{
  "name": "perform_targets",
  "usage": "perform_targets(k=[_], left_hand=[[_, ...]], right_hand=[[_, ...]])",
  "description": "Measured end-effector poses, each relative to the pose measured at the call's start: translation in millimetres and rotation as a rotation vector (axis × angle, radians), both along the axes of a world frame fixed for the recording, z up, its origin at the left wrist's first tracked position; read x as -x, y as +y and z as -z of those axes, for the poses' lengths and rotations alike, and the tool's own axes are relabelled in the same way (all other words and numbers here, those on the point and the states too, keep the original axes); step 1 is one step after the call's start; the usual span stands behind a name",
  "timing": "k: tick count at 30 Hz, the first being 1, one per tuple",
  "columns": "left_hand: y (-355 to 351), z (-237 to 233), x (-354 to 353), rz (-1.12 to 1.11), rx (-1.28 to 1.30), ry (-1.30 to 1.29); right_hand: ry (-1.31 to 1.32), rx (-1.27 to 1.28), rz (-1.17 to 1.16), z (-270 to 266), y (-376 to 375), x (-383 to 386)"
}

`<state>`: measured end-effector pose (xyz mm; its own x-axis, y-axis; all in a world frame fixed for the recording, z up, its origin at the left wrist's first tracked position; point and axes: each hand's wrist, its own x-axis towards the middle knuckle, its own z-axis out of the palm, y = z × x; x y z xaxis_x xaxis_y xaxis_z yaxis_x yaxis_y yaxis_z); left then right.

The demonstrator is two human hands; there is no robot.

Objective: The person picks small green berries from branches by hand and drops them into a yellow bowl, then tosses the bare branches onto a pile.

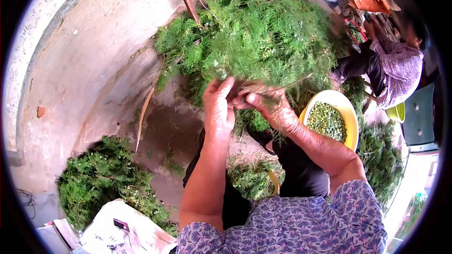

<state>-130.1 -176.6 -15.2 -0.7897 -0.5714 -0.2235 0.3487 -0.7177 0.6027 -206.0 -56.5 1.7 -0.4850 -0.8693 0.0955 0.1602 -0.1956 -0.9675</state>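
Note:
In front of my lap, my left hand is closed, thumb pressed to its fingers, with a pale green seed cone at the fingertips. Close beside it, my right hand is closed around a thin evergreen sprig, whose stem points off to the right. Leafy bits hang down below that hand. Both sets of fingertips almost meet. Beyond them rises a large heap of cut evergreen branches. A yellow basin stands by my right forearm, partly filled with small green cones.
Another evergreen pile lies at lower left, near a white sack with a small dark device on it. More branches lie to the right. A co-worker sits at upper right. A wall bounds the left side.

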Motion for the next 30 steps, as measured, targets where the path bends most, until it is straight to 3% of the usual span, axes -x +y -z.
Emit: perform_targets(k=[1, 3, 5, 6, 7, 8, 9, 11, 14, 20, 22, 23, 26, 30], left_hand=[[-6.1, -0.1, -5.2, 0.024, 0.023, 0.002], [-4.8, -3.2, 0.9, -0.244, 0.124, 0.004], [-12.8, -2.3, -4.6, -0.303, 0.196, -0.062], [-17.1, -1.3, -7.0, -0.304, 0.242, -0.073], [-20.4, -0.7, -8.5, -0.303, 0.289, -0.085], [-21.1, -3.4, -8.4, -0.299, 0.289, -0.083], [-19.8, -8.1, -8.5, -0.297, 0.355, -0.132], [-15.9, -8.6, -8.8, -0.279, 0.417, -0.186], [-14.2, -4.5, -7.8, -0.170, 0.566, -0.244], [-7.3, 0.2, -6.0, -0.070, 0.795, -0.266], [-4.2, 0.2, -3.4, -0.072, 0.879, -0.231], [-2.1, -4.8, -3.8, -0.067, 0.839, -0.252], [1.8, -11.4, -3.1, -0.064, 0.660, -0.242], [6.1, -14.1, -0.3, -0.032, 0.591, -0.216]], right_hand=[[0.134, -0.039, -0.013, 5.9, -2.5, -3.4], [0.524, -0.105, 0.066, 7.7, -4.4, -5.4], [0.940, -0.264, 0.139, 9.3, 3.2, 10.7], [0.800, -0.385, 0.185, 10.8, 9.1, 25.3], [0.108, -0.449, 0.353, 6.0, 9.2, 35.1], [0.209, -0.567, 0.507, -0.2, 11.3, 49.8], [0.245, -0.468, 0.653, -2.6, 14.5, 62.9], [0.310, -0.227, 0.664, -22.4, 12.8, 66.5], [0.379, 0.026, 0.492, -47.9, -9.1, 35.8], [0.392, -0.125, 0.282, -28.7, -31.2, 29.0], [0.666, -0.095, 0.264, -15.5, -32.9, 36.2], [0.665, -0.096, 0.267, -14.5, -31.0, 37.8], [0.274, -0.246, 0.273, -12.7, -27.7, 35.6], [0.163, -0.260, 0.369, -19.7, -28.1, 32.4]])
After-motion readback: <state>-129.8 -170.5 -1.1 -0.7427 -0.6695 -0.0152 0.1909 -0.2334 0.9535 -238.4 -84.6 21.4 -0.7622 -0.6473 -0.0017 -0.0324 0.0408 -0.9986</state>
